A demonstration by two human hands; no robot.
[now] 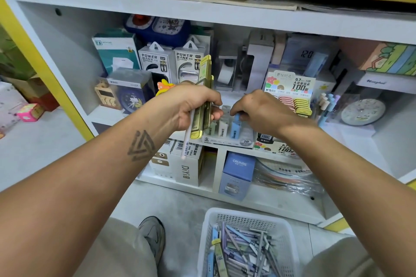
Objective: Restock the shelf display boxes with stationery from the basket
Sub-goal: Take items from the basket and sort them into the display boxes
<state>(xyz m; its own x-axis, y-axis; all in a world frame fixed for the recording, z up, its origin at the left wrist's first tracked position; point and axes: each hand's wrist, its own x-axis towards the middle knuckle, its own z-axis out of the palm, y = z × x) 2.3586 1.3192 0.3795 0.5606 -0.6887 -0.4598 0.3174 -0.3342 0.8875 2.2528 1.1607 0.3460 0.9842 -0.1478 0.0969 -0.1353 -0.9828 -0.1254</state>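
My right hand (258, 109) pinches an upright blue lead case (236, 127) directly below it, long axis vertical, entering the white cardboard display box (227, 140). My left hand (191, 108), just beside, clamps spare yellow cases (206, 96).

We see yellow lead cases (203, 96) upright with a white pen (188, 135) | blue case (235, 127) standing in display box (227, 141) at shelf's front edge | white basket (245, 218) of pens on floor
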